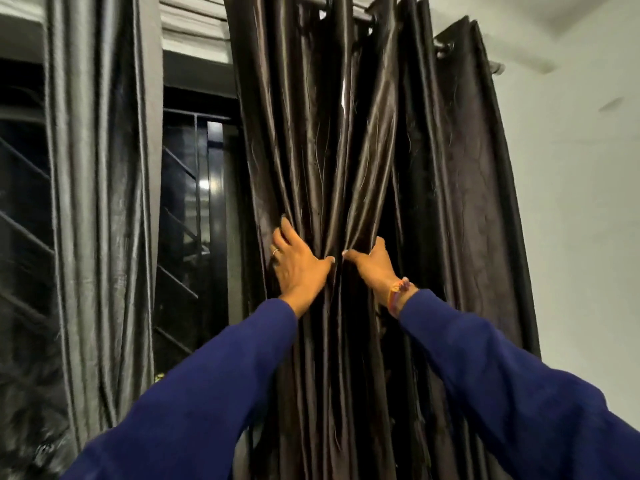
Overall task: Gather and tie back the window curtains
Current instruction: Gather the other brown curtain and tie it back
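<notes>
Both hands work the dark brown eyelet curtain (346,168), which hangs from the curtain rod (360,12) at 12 o'clock. My left hand (298,261) and right hand (372,263) close around one pinched waist of pleats from opposite sides, thumbs nearly meeting, so the folds stay bunched for tying. No tie-back is visible. At 9 o'clock the grey curtain (100,202) hangs ungathered beside the window grille (194,202).

Open gap left of dark curtain (346,150); window grille (194,202) blocks behind; wall (571,202) hems right
</notes>
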